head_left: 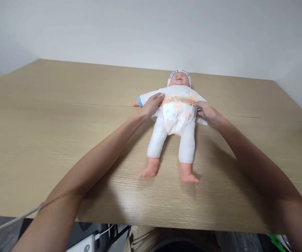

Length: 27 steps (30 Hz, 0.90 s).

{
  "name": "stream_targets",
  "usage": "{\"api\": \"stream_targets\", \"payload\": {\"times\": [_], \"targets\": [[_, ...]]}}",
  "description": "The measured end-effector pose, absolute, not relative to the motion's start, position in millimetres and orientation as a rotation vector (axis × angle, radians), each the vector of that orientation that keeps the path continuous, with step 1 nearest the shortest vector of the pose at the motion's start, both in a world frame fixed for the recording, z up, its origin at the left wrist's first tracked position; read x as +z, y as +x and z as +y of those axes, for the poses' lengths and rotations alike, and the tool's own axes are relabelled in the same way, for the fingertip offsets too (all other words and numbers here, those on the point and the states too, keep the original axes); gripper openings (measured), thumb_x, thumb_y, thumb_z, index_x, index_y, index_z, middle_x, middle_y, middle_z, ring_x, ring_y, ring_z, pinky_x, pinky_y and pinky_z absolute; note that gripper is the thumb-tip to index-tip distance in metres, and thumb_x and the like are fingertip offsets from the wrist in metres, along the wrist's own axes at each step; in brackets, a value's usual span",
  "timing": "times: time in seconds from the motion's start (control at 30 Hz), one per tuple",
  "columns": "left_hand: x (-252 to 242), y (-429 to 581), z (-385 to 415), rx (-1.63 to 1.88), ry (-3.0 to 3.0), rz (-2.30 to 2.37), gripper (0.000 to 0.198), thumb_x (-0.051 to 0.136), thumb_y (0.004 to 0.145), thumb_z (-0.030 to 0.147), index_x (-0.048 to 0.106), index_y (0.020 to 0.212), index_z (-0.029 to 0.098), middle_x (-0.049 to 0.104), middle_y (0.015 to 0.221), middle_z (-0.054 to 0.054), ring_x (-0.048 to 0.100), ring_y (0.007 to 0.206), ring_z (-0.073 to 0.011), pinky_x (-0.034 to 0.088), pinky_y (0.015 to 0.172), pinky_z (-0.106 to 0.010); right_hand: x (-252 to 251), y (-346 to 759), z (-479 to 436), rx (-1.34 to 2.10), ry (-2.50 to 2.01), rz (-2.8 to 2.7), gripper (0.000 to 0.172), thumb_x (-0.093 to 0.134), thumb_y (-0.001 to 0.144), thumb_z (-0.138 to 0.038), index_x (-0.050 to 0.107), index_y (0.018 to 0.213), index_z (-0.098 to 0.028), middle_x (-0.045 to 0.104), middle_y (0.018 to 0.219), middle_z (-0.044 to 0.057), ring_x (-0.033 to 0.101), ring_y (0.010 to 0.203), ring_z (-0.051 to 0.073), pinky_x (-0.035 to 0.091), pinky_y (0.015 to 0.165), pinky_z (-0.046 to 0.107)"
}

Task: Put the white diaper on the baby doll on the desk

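Note:
A baby doll (176, 105) in white clothes and a white cap lies on its back on the wooden table (61, 115), bare feet pointing toward me. A white diaper (178, 117) with an orange patterned band is wrapped round its waist. My left hand (153, 104) pinches the diaper's side tab at the doll's right hip, fingers closed on it. My right hand (206, 112) grips the tab on the other hip, fingers closed as well. Both arms reach forward across the table.
The table's near edge (151, 225) runs just in front of me. A white wall (151, 31) rises behind the far edge. A thin white cable (11, 221) trails off my left forearm. Dark objects lie below the table edge.

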State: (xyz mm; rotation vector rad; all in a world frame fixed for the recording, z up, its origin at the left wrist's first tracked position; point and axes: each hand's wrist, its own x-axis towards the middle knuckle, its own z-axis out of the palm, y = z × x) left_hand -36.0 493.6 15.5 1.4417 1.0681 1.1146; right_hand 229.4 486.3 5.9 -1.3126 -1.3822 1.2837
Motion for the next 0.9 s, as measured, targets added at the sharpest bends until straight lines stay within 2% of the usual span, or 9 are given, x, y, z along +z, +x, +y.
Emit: {"api": "stream_targets", "payload": {"times": [0.17,0.3,0.43,0.57,0.63,0.73,0.8,0.83,0.9], "targets": [[22,-47,458,1.051,1.434,1.050,0.041,0.059,0.109,0.035,0.042,0.074,0.022,0.036,0.074,0.002,0.033,0.064,-0.0127,0.028,0.063,-0.027,24,242,448,1.398,-1.381,-1.456,0.033,0.083,0.085,-0.055,0.078,0.092,-0.023,0.080,0.102,0.007,0.075,0.098,0.027,0.063,0.084,0.036],[30,-47,447,1.021,1.428,1.100,0.043,0.059,0.110,0.034,0.041,0.073,0.021,0.037,0.072,0.003,0.032,0.062,-0.0116,0.027,0.060,-0.026,50,270,441,1.216,-1.452,-1.780,0.039,0.089,0.086,-0.054,0.078,0.109,-0.024,0.079,0.096,0.005,0.073,0.084,0.024,0.062,0.078,0.036],[33,-46,446,1.010,1.426,1.118,0.047,0.065,0.109,0.041,0.043,0.073,0.021,0.040,0.071,0.002,0.035,0.061,-0.0115,0.032,0.059,-0.026,57,284,441,0.716,-1.569,-1.706,0.036,0.081,0.088,-0.034,0.073,0.122,-0.025,0.078,0.104,0.007,0.074,0.094,0.025,0.064,0.088,0.041],[30,-48,449,0.992,1.441,1.117,0.048,0.067,0.107,0.048,0.044,0.074,0.022,0.042,0.070,0.002,0.039,0.060,-0.0128,0.037,0.060,-0.029,48,261,423,0.276,-1.302,-1.732,0.032,0.068,0.099,-0.033,0.072,0.129,-0.025,0.078,0.126,0.012,0.074,0.119,0.031,0.065,0.101,0.050],[26,-50,452,0.989,1.430,1.114,0.047,0.068,0.105,0.051,0.047,0.074,0.023,0.045,0.069,0.001,0.042,0.059,-0.0135,0.039,0.059,-0.030,40,243,411,0.219,-1.102,-1.929,0.041,0.064,0.105,-0.038,0.068,0.144,-0.025,0.072,0.147,0.013,0.067,0.139,0.035,0.058,0.118,0.057],[22,-52,457,0.951,1.375,1.094,0.049,0.070,0.102,0.060,0.051,0.075,0.023,0.052,0.069,0.000,0.048,0.057,-0.0147,0.039,0.056,-0.031,21,225,401,0.374,-0.935,-2.164,0.059,0.046,0.116,-0.043,0.047,0.171,-0.022,0.048,0.177,0.012,0.042,0.167,0.033,0.032,0.141,0.060],[20,-51,459,0.923,1.336,1.073,0.051,0.071,0.100,0.065,0.056,0.075,0.023,0.059,0.071,-0.002,0.055,0.060,-0.0167,0.043,0.058,-0.031,9,221,400,0.502,-0.952,-2.168,0.065,0.032,0.120,-0.045,0.031,0.180,-0.021,0.029,0.188,0.008,0.023,0.176,0.029,0.018,0.146,0.056],[19,-50,460,0.916,1.322,1.066,0.051,0.072,0.099,0.067,0.058,0.075,0.023,0.062,0.072,-0.003,0.059,0.063,-0.0179,0.045,0.060,-0.032,4,221,400,0.535,-0.984,-2.147,0.067,0.027,0.120,-0.047,0.026,0.182,-0.022,0.023,0.189,0.005,0.019,0.177,0.027,0.014,0.147,0.054],[18,-50,461,0.919,1.324,1.078,0.052,0.071,0.098,0.069,0.061,0.077,0.023,0.065,0.074,-0.004,0.062,0.065,-0.0192,0.047,0.062,-0.033,-2,227,398,0.539,-1.049,-2.118,0.068,0.027,0.119,-0.052,0.025,0.183,-0.027,0.021,0.189,0.001,0.018,0.177,0.025,0.013,0.148,0.050]]}}
